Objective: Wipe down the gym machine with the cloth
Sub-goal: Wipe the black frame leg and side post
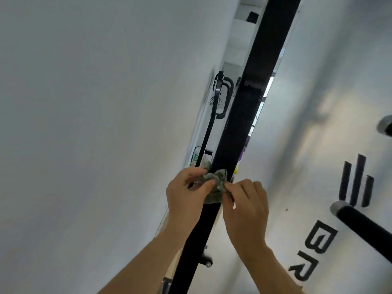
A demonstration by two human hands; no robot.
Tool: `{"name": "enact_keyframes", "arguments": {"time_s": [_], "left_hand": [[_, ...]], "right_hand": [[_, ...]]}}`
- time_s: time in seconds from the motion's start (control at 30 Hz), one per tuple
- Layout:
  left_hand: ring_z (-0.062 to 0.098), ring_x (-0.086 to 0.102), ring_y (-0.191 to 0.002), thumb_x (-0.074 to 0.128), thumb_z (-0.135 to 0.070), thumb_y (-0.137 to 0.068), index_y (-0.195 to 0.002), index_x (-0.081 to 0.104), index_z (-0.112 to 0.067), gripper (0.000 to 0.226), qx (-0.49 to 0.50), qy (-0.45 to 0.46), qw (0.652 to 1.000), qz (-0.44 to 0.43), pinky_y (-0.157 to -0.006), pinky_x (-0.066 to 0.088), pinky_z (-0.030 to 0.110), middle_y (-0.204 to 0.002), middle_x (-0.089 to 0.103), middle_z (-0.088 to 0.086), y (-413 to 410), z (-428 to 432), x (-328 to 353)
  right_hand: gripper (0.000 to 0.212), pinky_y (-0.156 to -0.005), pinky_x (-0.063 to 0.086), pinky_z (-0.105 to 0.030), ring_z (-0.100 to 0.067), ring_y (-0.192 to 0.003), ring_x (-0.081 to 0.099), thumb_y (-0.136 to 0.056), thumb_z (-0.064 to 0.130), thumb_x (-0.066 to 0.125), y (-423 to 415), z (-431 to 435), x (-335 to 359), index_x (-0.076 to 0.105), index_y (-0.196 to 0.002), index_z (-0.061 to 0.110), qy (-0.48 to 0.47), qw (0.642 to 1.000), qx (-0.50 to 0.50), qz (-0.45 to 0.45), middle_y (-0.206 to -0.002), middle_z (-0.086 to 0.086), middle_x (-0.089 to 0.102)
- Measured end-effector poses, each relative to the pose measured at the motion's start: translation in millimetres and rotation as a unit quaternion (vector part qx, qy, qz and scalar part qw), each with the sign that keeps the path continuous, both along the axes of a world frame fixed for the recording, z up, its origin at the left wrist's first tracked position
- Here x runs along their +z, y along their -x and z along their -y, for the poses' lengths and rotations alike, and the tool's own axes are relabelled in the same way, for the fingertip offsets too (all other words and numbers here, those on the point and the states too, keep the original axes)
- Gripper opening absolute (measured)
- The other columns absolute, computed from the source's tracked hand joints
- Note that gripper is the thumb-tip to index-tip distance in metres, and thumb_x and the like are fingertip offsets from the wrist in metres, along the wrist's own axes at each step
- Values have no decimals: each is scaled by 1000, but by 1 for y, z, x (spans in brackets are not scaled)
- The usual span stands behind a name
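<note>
A tall black upright beam (pixel 244 115) of the gym machine runs diagonally through the middle of the view. A crumpled grey-green cloth (pixel 214 183) is bunched against the beam at mid-height. My left hand (pixel 186 194) grips the cloth from the left, thumb and fingers curled round it. My right hand (pixel 247 202) pinches the cloth's right edge against the beam. Part of the cloth is hidden under my fingers.
A white panel (pixel 331 145) with black lettering stands right of the beam, with a black padded bar (pixel 364 232) sticking out of it. A black cable handle (pixel 220 96) hangs left of the beam. A white wall (pixel 95 124) fills the left side.
</note>
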State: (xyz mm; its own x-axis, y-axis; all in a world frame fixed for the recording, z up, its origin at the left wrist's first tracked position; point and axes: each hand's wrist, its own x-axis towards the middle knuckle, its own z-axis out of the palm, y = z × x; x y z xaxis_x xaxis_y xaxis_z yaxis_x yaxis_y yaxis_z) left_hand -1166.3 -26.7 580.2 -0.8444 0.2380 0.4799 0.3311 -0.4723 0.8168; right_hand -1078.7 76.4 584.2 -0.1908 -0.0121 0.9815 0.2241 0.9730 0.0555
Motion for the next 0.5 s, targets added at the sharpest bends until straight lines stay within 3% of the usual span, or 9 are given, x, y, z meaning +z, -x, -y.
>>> {"name": "enact_keyframes", "arguments": {"time_s": [0.07,0.13,0.5], "left_hand": [[7,72,-94,85,-5,-78,-98,76,-18,26,-6,18,1000,5,-81,58,18,-95,76,-8,1,3,12],[6,73,-93,84,-6,-79,-98,75,-20,26,-19,33,999,3,-85,59,24,-94,77,-10,3,10,18],[11,74,-91,82,1,-80,-100,78,-14,26,-45,63,996,53,-87,61,35,-91,78,-4,1,21,81]], "right_hand": [[5,-64,47,-32,-22,-73,51,-88,7,75,6,6,0,73,-84,3,50,999,5,-11,-78,-6,64],[10,-63,48,-33,-22,-74,52,-79,-2,82,11,14,2,74,-83,3,96,995,12,-28,-78,-5,64],[10,-63,48,-36,-22,-73,53,-80,4,82,4,17,67,73,-85,6,111,993,1,40,-79,-4,64]]}}
